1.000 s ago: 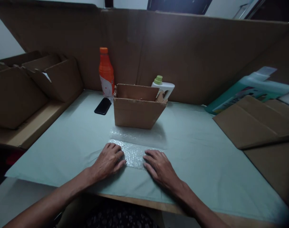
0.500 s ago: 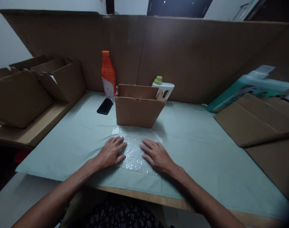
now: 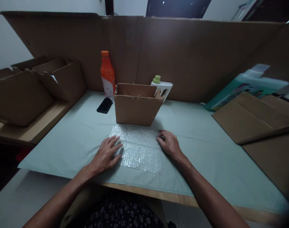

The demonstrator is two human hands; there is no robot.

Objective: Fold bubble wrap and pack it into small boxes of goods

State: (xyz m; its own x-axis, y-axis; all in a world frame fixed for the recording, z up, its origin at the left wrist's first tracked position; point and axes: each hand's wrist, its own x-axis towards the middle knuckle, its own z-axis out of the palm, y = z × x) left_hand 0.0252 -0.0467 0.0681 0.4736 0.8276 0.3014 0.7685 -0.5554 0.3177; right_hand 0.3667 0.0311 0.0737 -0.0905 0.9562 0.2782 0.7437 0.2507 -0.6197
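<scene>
A sheet of clear bubble wrap (image 3: 138, 148) lies flat on the pale green table cover (image 3: 201, 152), just in front of an open cardboard box (image 3: 136, 106). My left hand (image 3: 105, 154) rests palm down on the sheet's left edge, fingers spread. My right hand (image 3: 168, 142) is at the sheet's far right corner, fingers curled down onto it; whether it pinches the corner is not clear.
Behind the box stand an orange bottle (image 3: 107, 74) and a white bottle with a green cap (image 3: 161, 85). A black phone (image 3: 104, 105) lies left of the box. Cardboard boxes (image 3: 35, 85) fill the left side, flat cardboard (image 3: 251, 117) and a teal pack (image 3: 244, 87) the right.
The bubble wrap went from folded to spread out flat. My right hand slid from the sheet's middle to its far right corner. My left hand stayed at the left edge.
</scene>
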